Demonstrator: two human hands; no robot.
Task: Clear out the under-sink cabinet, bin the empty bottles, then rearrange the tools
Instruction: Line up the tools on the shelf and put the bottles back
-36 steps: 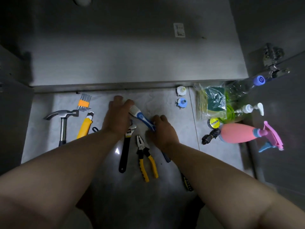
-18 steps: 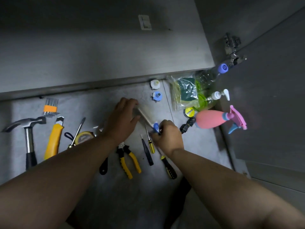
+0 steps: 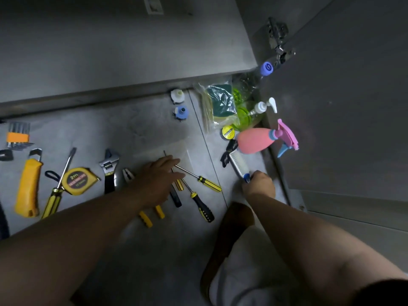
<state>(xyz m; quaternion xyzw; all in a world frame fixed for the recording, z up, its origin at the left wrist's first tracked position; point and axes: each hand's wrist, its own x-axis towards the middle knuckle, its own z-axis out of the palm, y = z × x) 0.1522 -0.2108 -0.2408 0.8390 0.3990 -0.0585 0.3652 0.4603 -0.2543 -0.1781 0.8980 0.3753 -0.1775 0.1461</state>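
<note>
Several screwdrivers (image 3: 209, 184) lie under and just beyond our left hand (image 3: 157, 181). Its fingers stretch out flat across their shafts, touching rather than gripping. Our right hand (image 3: 260, 186) is curled round the blue handle of a white-bristled brush (image 3: 239, 165). The brush head points away from that hand and ends just beside the pink spray bottle (image 3: 254, 140).

Out to the left of our left hand a row runs away from us: pliers (image 3: 128, 174), an adjustable wrench (image 3: 108, 166), a tape measure (image 3: 77, 181), one long screwdriver (image 3: 53, 198), a yellow utility knife (image 3: 27, 186) and a set of hex keys (image 3: 17, 136). Beyond our right hand sit a pump bottle (image 3: 262, 106), a blue-capped bottle (image 3: 266, 68), a packet of sponges (image 3: 218, 100) and a yellow tape roll (image 3: 227, 132).

We judge the clearing-out done, since all of this lies on the floor before the cabinet. The tools look mostly lined up, with the screwdrivers left to straighten. The bottles are not yet binned, and we see no bin.
</note>
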